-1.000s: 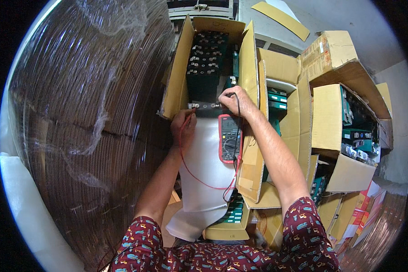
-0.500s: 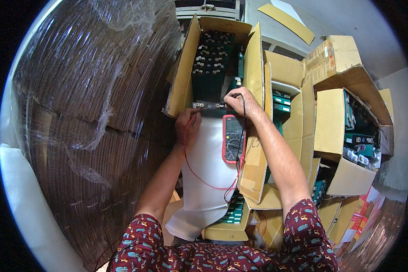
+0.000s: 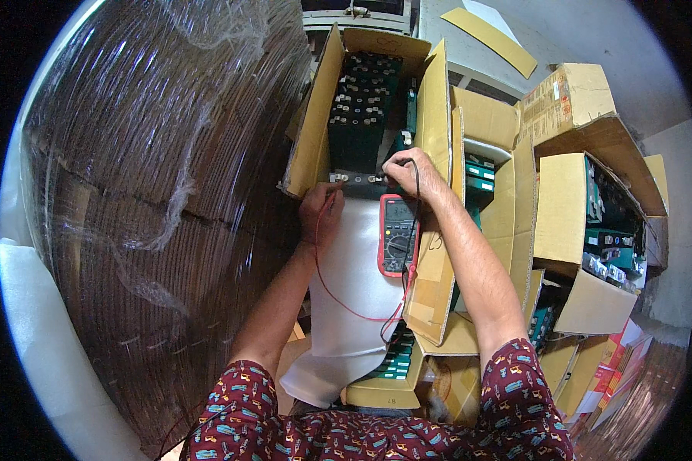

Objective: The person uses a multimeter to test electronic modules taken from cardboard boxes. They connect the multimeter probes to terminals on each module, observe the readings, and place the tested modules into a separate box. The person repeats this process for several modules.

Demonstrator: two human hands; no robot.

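My left hand (image 3: 320, 213) pinches a red test probe (image 3: 329, 200), its tip by the left terminal of the nearest dark green battery cell (image 3: 358, 188). At that cell's right terminal, my right hand (image 3: 411, 170) is closed on a black test probe, mostly hidden by the fingers. A red-framed multimeter (image 3: 397, 244) lies below my right hand with digits on its screen. From it run a red lead (image 3: 323, 284), looping to my left hand, and a black lead (image 3: 417, 184), passing over my right hand. White foam sheet (image 3: 346, 276) spreads beneath.
An open cardboard box (image 3: 313, 115) holds several battery cells (image 3: 359, 115) in a row. Film-wrapped stacked cardboard (image 3: 154, 230) rises at the left. More open boxes (image 3: 559, 207) with green cells (image 3: 611, 236) stand at the right, and another box (image 3: 380, 396) lies near my body.
Digits show on the multimeter's screen, which looked blank before. Both hands stay at the cell's terminals, with the whole view shifted slightly.
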